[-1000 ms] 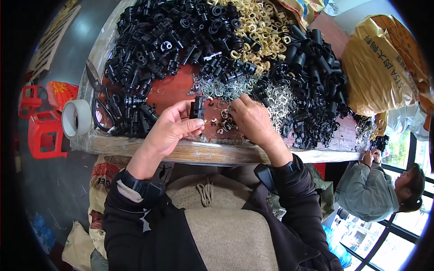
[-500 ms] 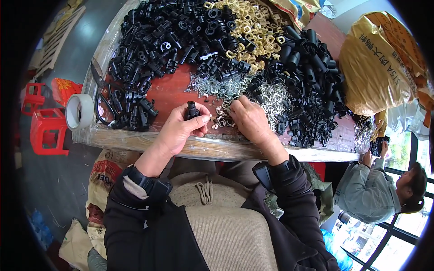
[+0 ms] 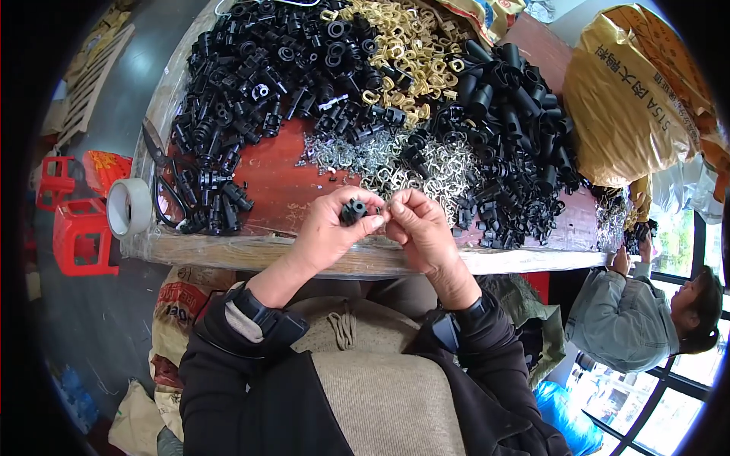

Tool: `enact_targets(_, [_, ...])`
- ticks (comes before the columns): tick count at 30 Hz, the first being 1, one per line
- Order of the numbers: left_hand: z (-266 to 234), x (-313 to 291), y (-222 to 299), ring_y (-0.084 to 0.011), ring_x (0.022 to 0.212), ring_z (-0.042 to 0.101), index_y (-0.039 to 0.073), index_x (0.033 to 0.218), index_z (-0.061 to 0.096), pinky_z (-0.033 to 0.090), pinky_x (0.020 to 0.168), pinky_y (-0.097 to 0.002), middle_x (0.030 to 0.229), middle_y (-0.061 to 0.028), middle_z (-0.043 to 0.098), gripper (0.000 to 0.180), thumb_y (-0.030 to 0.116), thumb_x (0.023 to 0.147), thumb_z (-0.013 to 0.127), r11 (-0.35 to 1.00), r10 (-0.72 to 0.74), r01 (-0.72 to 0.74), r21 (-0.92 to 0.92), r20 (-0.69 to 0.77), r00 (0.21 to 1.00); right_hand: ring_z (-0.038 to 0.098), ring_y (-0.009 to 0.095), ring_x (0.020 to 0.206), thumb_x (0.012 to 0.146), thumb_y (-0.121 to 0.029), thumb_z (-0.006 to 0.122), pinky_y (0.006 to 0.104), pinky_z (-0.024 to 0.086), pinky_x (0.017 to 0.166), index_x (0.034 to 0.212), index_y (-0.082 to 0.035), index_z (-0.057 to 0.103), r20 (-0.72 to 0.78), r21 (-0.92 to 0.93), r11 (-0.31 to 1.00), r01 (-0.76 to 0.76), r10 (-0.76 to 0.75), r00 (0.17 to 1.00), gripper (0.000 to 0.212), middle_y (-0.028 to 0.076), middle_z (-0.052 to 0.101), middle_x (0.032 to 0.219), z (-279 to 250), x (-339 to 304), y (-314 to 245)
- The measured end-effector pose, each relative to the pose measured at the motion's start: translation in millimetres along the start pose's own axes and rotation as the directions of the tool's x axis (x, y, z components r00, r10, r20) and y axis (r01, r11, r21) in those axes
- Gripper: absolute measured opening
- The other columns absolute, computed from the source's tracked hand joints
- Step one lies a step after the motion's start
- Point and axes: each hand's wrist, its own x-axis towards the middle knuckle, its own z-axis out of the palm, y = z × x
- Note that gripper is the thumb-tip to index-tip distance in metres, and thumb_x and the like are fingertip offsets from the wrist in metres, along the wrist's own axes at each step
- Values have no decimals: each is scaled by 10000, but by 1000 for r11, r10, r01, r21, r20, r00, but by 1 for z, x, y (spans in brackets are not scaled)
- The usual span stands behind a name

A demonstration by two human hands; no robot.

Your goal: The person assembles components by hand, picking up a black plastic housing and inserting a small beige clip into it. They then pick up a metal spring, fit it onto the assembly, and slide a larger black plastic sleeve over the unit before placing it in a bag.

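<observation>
At frame centre, above the bench (image 3: 266,254) edge, the left hand (image 3: 327,232) pinches a black plastic fitting (image 3: 353,210). The right hand (image 3: 418,228) pinches a small metal clip (image 3: 385,215) against it; alignment should be squared before pressing.

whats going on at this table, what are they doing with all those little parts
A person sits at a red table heaped with small parts. Their left hand holds a small black plastic fitting, and the right hand meets it at the fingertips, pinching what looks like a small metal clip against it. Behind the hands lie piles of black fittings, silver clips, brass-coloured rings and black tubes. A roll of tape and scissors sit at the left edge. Another person works at lower right.
</observation>
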Motion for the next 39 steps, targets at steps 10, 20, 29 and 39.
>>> enact_targets(10, [7, -5, -2, -64, 620, 495, 13, 784, 523, 397, 570, -197, 683, -11, 526, 97, 80, 756, 587, 930, 213, -222, 293, 61, 975, 386, 52, 525, 812, -141, 521, 174, 316, 468, 817, -44, 499, 21, 311, 942, -128, 128, 992, 100, -7, 487, 679, 2, -19, 16])
enact_targets(20, [15, -5, 4, -110, 596, 525, 27, 781, 512, 408, 541, -211, 703, -33, 549, 89, 102, 772, 560, 990, -139, 139, 13, 122, 983, 406, 56, 553, 820, -121, 508, 172, 339, 516, 817, -37, 490, -15, 75, 996, 38, -37, 999, 86, 3, 495, 719, -1, -31, 13])
enact_targets(29, [21, -7, 4, -124, 694, 546, 12, 1077, 415, 451, 561, -220, 881, -59, 542, 308, 175, 826, 486, 623, -315, 503, -599, 396, 862, 470, 151, 679, 759, -33, 549, 240, 383, 609, 796, -23, 485, 136, -781, 466, 417, -524, 841, 75, 62, 497, 793, -8, -43, -2])
enact_targets(39, [25, -10, -6, -136, 817, 541, 14, 1149, 403, 479, 671, -265, 958, -69, 527, 346, 195, 856, 439, 752, -433, 521, -403, 293, 852, 438, 245, 848, 621, 15, 619, 333, 350, 735, 776, -41, 530, 385, -873, 38, 486, -557, 736, 187, 106, 474, 939, -14, -45, -12])
